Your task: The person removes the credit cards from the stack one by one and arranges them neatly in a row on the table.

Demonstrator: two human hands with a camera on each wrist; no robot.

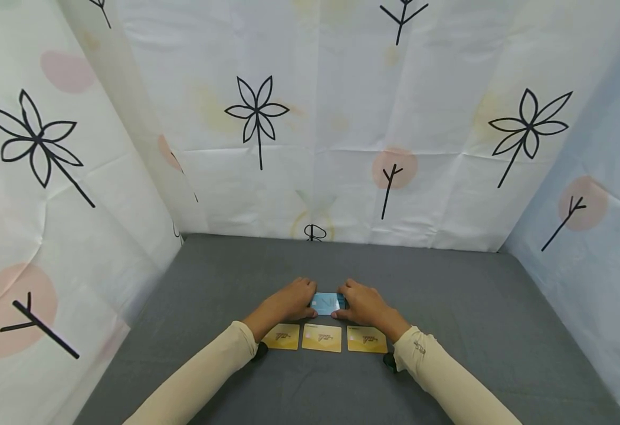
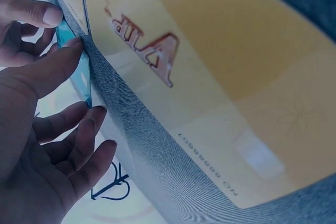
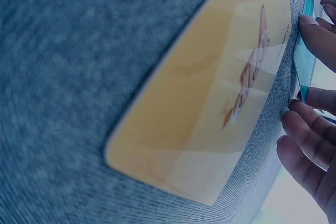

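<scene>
A light blue card [image 1: 324, 303] lies between my two hands, just beyond the row of yellow cards. My left hand [image 1: 295, 300] pinches its left end, with the thumb at the near edge and a finger at the far edge. On the other end, my right hand [image 1: 365, 304] grips the card in the same way, its thumb on the near side. The left wrist view shows the blue card [image 2: 81, 74] edge-on between thumb and fingers. Nearer my body sit a left yellow card [image 1: 282, 336], a middle one [image 1: 321, 338] and a right one [image 1: 367, 339].
Grey cloth [image 1: 315, 389] covers the table. White patterned sheets [image 1: 341, 118] hang behind it and along both sides. Dark bits of the wrist gear show under the sleeves, close to the outer yellow cards.
</scene>
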